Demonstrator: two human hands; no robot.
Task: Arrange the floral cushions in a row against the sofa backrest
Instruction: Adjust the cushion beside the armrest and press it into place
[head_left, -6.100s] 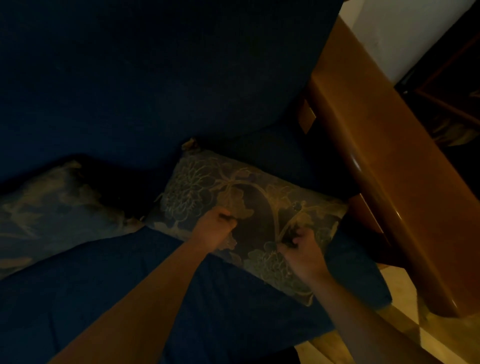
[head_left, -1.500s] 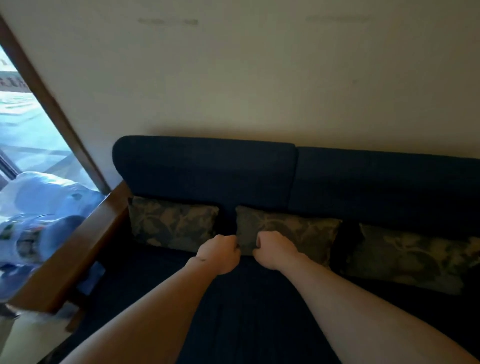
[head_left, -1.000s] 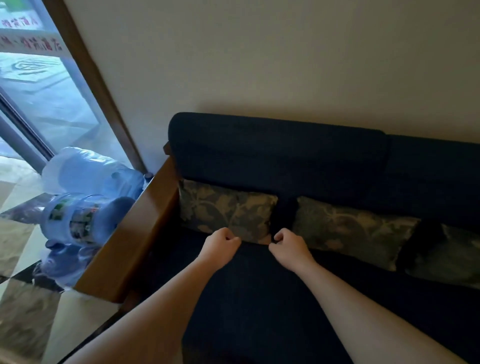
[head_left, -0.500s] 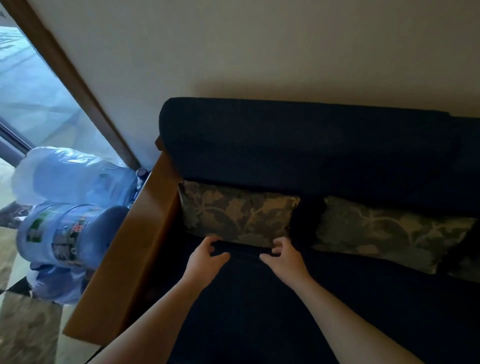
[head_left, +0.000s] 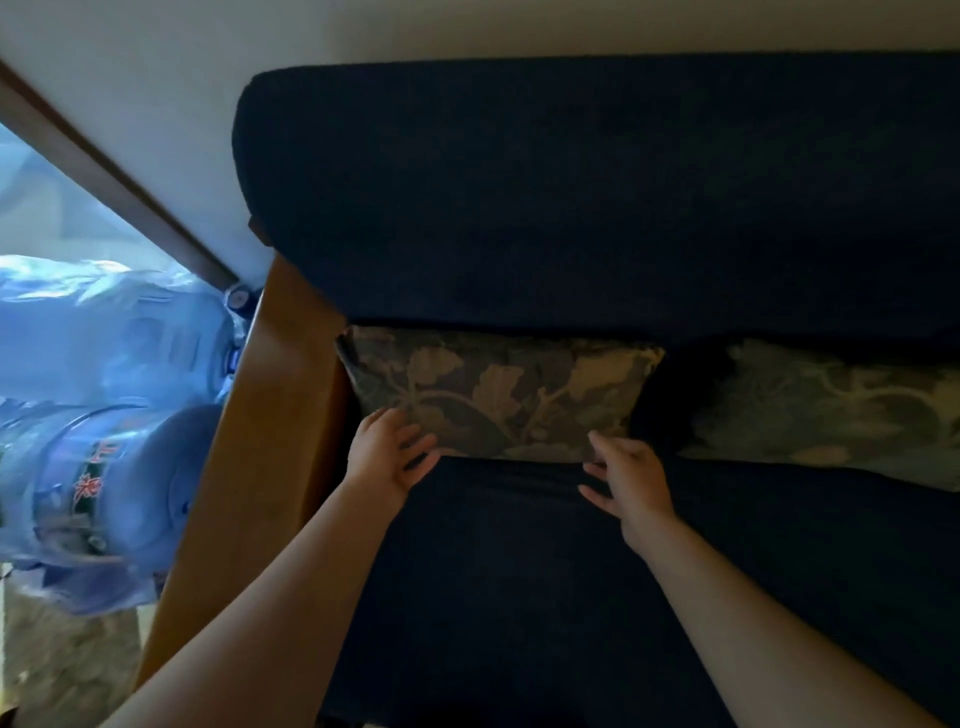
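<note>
Our left hand (head_left: 387, 457) and right hand (head_left: 631, 480), fingers spread, touch the probably soft, light floral cushion (head_left: 498, 397); we'd grip its lower corners.

Two floral cushions in view, both rectangular, dark grey-green fabric with a pale tan leaf-and-vine print. Left floral cushion (head_left: 498, 397): stands on its long edge on the seat, leaning against the sofa backrest (head_left: 597, 197), its left end beside the wooden armrest. Lower left corner lies at the left hand's fingertips, lower right corner at the right hand's. Right floral cushion (head_left: 826, 410): same pose, beyond the right hand, dark gap between the two; its far end is cut off by the frame.
</note>
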